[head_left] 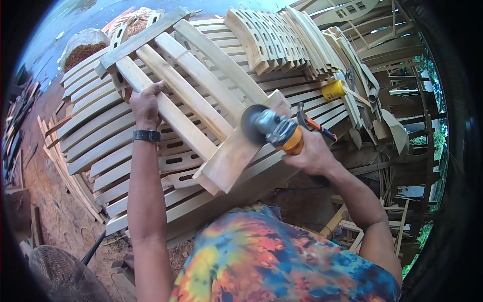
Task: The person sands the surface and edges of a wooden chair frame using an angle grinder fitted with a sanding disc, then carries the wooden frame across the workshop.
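A pale wooden slatted frame lies tilted across a pile of curved wooden slats. Its near end is a wide board, and a narrower rail closes the far end. My left hand, with a dark strap at the wrist, is wrapped round the frame's left slat. In my right hand is an angle grinder with a yellow-orange body. The grinder's round disc lies over the top edge of the wide board and seems to touch it.
Slotted curved pieces stand stacked at the back. A yellow container and an orange-handled tool lie to the right. A sack of brown shavings sits at far left, a fan at lower left.
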`<state>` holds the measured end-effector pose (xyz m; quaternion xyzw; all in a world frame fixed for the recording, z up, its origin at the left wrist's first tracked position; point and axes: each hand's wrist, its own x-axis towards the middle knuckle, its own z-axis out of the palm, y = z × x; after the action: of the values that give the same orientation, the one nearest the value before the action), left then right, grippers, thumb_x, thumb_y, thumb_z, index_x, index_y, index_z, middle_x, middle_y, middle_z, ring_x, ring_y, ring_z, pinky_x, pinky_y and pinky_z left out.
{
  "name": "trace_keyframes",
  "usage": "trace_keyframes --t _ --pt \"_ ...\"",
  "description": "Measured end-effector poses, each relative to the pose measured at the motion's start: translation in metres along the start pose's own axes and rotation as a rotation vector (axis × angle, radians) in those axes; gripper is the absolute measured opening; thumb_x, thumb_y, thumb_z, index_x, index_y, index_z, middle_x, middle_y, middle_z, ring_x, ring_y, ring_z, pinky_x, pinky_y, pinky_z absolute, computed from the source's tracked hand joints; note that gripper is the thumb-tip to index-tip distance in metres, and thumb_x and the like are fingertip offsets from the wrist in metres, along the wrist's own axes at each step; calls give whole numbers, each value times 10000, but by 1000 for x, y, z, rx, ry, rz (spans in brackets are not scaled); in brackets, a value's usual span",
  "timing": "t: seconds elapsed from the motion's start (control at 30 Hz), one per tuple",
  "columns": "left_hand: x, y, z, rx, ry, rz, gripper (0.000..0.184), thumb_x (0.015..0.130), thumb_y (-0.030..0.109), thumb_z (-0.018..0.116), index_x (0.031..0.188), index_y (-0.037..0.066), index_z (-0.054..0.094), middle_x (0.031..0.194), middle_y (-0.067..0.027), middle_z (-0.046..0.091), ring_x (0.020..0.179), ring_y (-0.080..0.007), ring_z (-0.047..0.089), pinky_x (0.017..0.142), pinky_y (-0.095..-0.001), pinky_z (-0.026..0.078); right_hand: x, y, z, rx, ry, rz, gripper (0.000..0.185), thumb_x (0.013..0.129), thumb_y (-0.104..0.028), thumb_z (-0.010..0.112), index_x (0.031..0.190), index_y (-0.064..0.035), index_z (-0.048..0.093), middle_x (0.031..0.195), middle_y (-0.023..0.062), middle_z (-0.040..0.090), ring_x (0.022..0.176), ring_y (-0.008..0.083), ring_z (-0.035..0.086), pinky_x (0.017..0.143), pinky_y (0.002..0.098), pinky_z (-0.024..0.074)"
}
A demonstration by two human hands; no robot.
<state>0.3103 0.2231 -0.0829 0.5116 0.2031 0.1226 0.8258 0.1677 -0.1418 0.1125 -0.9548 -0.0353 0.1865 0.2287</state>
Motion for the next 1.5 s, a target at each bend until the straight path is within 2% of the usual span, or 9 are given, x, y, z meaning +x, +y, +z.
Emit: trace_keyframes --t 0.07,0.17,0.47,0.7,0.9,1.2,1.3,1.37,1.5 --pt "1 0 0 7 -4 -4 246 871 31 703 1090 -65 647 903 -110 698 726 -200 686 648 -340 602 4 10 -10 -63 145 -13 504 751 -264 815 1147 13 672 982 217 762 989 398 750 902 453 585" --pt "-1 3 2 7 -6 -13 247 863 29 719 1082 -59 645 889 -104 689 720 -197 681 645 -337 594 14 19 -28 -163 198 80 500 750 -276 812 1136 12 678 975 221 763 987 396 752 905 455 586" --pt "-1 3 1 31 9 -16 254 857 39 734 1073 -66 650 876 -111 689 702 -209 684 640 -343 594 12 26 -32 -145 372 21 534 757 -269 809 1161 47 658 981 245 758 971 421 753 898 462 591" --pt "-2 6 3 35 36 -2 246 839 36 750 1043 -64 658 869 -115 698 681 -221 685 630 -360 598 -6 12 -8 -115 182 6 542 758 -261 822 1186 20 645 1018 228 753 994 387 749 917 450 574" --pt "-1 6 3 42 39 -11 258 855 36 732 1079 -73 668 902 -116 705 707 -211 688 640 -352 594 -24 -4 22 112 -35 -11 464 757 -258 828 1095 25 681 947 198 762 916 341 772 848 410 594" --pt "4 3 -2 62 -20 -11 276 874 26 681 1120 -96 648 916 -126 705 721 -210 692 647 -331 600 -30 -5 28 121 -182 -23 554 749 -265 829 1196 19 664 1009 218 766 980 355 765 908 412 594" --pt "8 -1 -6 18 -21 -15 267 832 32 763 1034 -107 658 915 -129 707 716 -227 702 656 -334 595 -28 8 9 78 -47 7 488 757 -236 849 1127 31 679 962 192 769 924 301 779 878 384 598" --pt "8 0 -6 32 -17 -20 263 822 22 770 1024 -100 654 895 -128 705 697 -224 696 644 -350 593 -24 20 -12 -45 52 93 543 748 -279 817 1178 16 665 1025 232 763 1013 391 754 924 427 590" --pt "5 4 0 66 -2 -3 241 867 36 712 1070 -80 655 869 -111 692 693 -207 684 624 -341 592 -21 46 -38 -151 238 152 548 748 -281 815 1174 32 670 1032 236 764 1020 392 756 932 429 586"
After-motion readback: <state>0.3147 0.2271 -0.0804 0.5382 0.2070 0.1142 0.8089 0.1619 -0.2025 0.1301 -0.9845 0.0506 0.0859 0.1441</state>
